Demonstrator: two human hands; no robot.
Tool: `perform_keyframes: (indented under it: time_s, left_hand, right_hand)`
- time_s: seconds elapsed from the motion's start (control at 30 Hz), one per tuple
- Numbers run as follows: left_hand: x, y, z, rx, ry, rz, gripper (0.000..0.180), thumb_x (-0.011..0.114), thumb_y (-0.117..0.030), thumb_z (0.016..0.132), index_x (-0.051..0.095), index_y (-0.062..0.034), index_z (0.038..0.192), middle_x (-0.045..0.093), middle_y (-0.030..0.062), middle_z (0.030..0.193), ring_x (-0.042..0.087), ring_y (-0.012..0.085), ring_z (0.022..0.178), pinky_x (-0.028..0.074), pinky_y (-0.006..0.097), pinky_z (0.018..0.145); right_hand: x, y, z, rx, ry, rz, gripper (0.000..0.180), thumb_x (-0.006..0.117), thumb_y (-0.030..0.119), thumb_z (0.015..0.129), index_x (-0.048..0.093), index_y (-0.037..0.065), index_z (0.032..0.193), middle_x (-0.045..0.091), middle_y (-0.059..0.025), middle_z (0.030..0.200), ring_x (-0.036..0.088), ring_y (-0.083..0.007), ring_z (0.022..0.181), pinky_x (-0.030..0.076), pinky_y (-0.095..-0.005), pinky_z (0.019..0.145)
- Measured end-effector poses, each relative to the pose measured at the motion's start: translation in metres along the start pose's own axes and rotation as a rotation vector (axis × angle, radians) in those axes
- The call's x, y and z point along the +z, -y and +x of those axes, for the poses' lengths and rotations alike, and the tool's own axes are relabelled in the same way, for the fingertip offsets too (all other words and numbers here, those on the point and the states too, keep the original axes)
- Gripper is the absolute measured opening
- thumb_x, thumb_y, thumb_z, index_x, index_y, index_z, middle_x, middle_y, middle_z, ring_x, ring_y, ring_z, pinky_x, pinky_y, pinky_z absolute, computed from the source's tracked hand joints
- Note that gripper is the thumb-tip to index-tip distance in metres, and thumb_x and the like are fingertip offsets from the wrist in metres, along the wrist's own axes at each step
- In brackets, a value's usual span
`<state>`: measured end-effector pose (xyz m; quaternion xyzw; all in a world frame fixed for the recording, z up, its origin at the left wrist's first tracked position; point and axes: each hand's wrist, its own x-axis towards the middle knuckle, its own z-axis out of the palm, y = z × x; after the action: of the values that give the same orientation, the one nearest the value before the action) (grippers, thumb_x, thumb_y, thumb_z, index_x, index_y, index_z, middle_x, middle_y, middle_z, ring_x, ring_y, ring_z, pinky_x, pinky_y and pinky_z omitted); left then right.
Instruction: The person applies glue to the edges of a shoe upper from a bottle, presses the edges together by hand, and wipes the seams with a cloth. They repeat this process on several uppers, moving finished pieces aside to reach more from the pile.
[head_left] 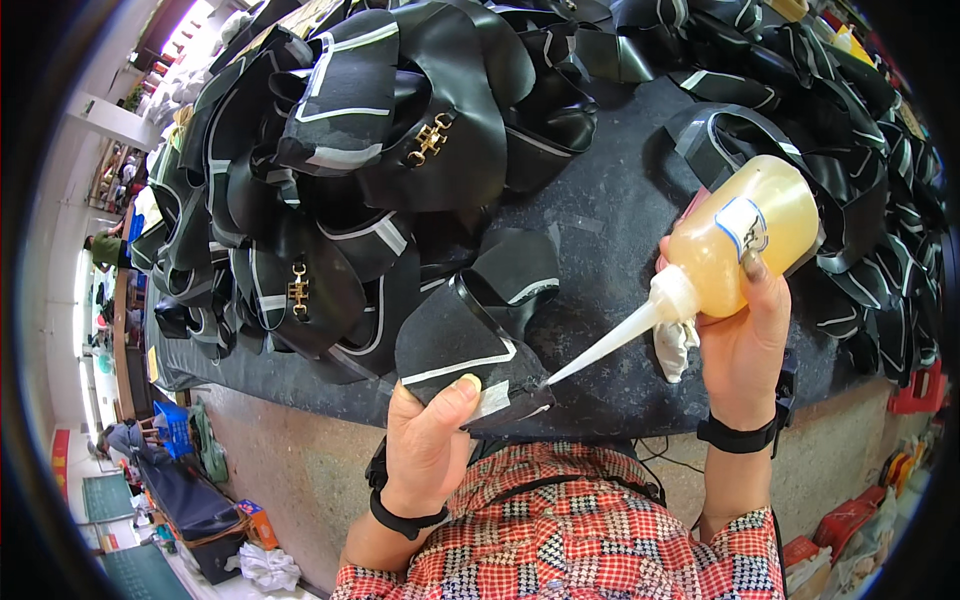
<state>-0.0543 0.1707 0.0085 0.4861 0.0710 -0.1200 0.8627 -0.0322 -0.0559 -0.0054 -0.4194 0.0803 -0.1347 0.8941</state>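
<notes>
A black upper piece is pinched at its near edge by the closed left hand, thumb on top and fingers hidden beneath, over the front of the table. A translucent amber bottle is clasped by the half-curled right hand, its tapered nozzle tilted down to the piece; whether contact is made cannot be told. The piece is judged light and pliable, best gripped by its margin; the bottle, probably soft-walled and modestly weighty, is best held around its body, behind the collar.
</notes>
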Motion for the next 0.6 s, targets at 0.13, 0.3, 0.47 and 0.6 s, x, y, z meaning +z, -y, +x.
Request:
perform_keyframes:
  time_s: [0.13,0.3,0.47,0.6]
  left_hand:
    - [-0.002,0.000,0.001,-0.006,0.020,0.005,0.029,0.051,-0.003,0.080,0.050,-0.0012,0.109,0.056,0.0080,0.105,0.053,0.0168,0.097,0.041,0.032,0.087]
    - [-0.004,-0.004,0.003,-0.045,0.000,-0.030,0.031,0.051,-0.004,0.080,0.048,0.0001,0.110,0.055,0.0097,0.105,0.054,0.0181,0.096,0.041,0.033,0.087]
    - [0.002,-0.004,0.005,-0.055,-0.023,0.004,0.038,0.050,-0.006,0.077,0.046,0.0005,0.114,0.055,0.0090,0.102,0.054,0.0196,0.094,0.044,0.034,0.083]
    - [-0.007,-0.002,0.008,-0.071,-0.043,-0.029,0.038,0.051,-0.007,0.077,0.046,0.0006,0.114,0.056,0.0086,0.101,0.056,0.0191,0.091,0.045,0.034,0.082]
  right_hand:
    - [-0.001,-0.010,0.001,-0.005,-0.031,-0.079,0.048,0.060,0.026,0.079,0.042,-0.005,0.112,0.056,-0.0153,0.102,0.058,-0.0235,0.093,0.047,-0.0330,0.082]
    - [-0.002,-0.010,0.003,0.029,-0.034,-0.139,0.052,0.054,0.031,0.082,0.039,-0.005,0.115,0.055,-0.0198,0.104,0.058,-0.0307,0.095,0.048,-0.0357,0.082]
    - [-0.001,-0.015,0.003,0.084,-0.072,-0.084,0.047,0.051,0.028,0.083,0.040,-0.005,0.113,0.055,-0.0193,0.104,0.057,-0.0305,0.096,0.048,-0.0362,0.082]
    - [0.002,-0.018,-0.016,0.371,-0.047,0.149,0.047,0.054,0.027,0.079,0.042,-0.002,0.113,0.055,-0.0178,0.103,0.056,-0.0285,0.096,0.047,-0.0385,0.083]
